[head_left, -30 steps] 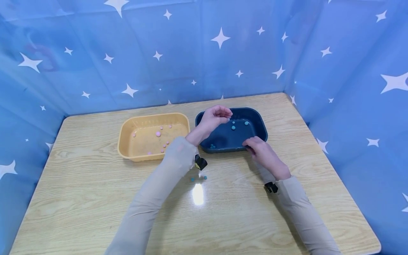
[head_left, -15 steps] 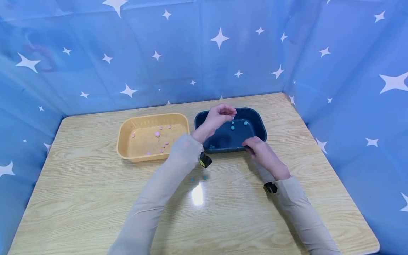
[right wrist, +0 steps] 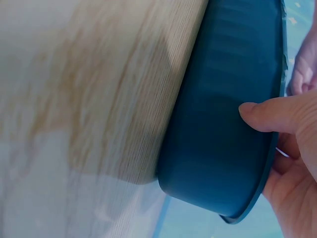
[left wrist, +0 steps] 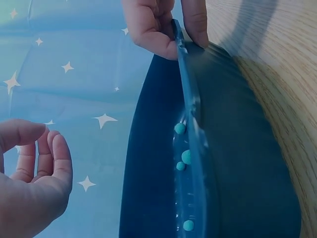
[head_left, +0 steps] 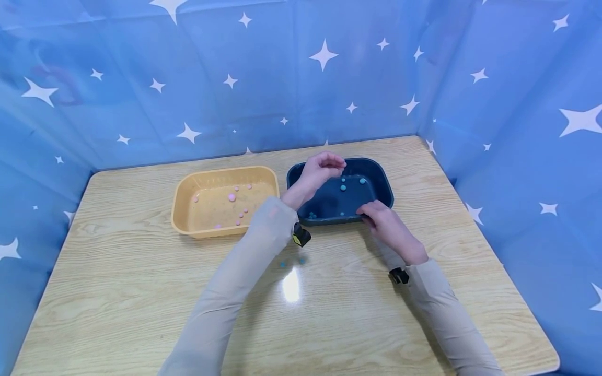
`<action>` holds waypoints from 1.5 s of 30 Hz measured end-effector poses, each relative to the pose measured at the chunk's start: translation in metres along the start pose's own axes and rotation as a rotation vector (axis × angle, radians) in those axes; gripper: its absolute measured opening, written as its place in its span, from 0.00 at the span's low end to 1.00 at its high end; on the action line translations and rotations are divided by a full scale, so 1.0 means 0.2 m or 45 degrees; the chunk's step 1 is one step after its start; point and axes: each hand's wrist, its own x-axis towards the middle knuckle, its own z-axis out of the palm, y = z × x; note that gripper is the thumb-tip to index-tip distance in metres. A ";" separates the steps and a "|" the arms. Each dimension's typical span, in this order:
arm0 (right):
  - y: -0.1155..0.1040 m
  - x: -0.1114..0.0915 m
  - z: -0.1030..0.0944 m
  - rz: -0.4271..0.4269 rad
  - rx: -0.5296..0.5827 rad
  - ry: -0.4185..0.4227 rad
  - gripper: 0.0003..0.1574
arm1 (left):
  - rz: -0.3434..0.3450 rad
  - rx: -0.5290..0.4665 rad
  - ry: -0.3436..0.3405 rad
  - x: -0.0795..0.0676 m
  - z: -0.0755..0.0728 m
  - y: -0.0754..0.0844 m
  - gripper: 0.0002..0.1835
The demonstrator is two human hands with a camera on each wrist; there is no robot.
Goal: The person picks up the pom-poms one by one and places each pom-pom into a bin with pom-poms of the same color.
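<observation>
Head view: a dark blue tray sits on the wooden surface, slightly beyond the hands' reach line. Inside it lie small teal balls: a small cluster at 8 o'clock, one ball at 6, another at 2, and a pair just toward 12 from the middle.

The right hand grasps the tray's near rim at 4 o'clock; the right wrist view shows its thumb pressed on the outer wall and its fingers on the inner side. The left hand is over the tray toward 11 o'clock, fingers bent and thumb tip close to the fingertips; whether a ball is pinched there cannot be told.

At 7 o'clock from the tray, two loose teal balls lie on the surface. At 9 o'clock, just beside the tray, a yellow tray holds scattered pink balls. Blue curtains with white stars stand at 12 and 3 o'clock.
</observation>
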 end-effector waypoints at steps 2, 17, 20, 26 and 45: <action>0.00 0.00 0.00 0.002 0.000 -0.001 0.14 | 0.009 0.001 -0.012 -0.01 0.00 0.00 0.10; 0.01 0.00 0.00 0.030 0.010 -0.018 0.14 | 0.097 0.142 -0.095 -0.13 -0.06 0.02 0.09; 0.01 0.00 0.00 0.031 0.007 -0.015 0.14 | 0.114 0.176 -0.115 -0.16 -0.06 0.01 0.09; 0.01 0.00 0.00 0.033 0.000 -0.023 0.14 | 0.173 0.162 -0.111 -0.22 -0.09 -0.01 0.09; 0.00 0.00 0.01 0.018 -0.010 -0.019 0.14 | 0.052 0.034 -0.138 -0.45 -0.23 -0.08 0.08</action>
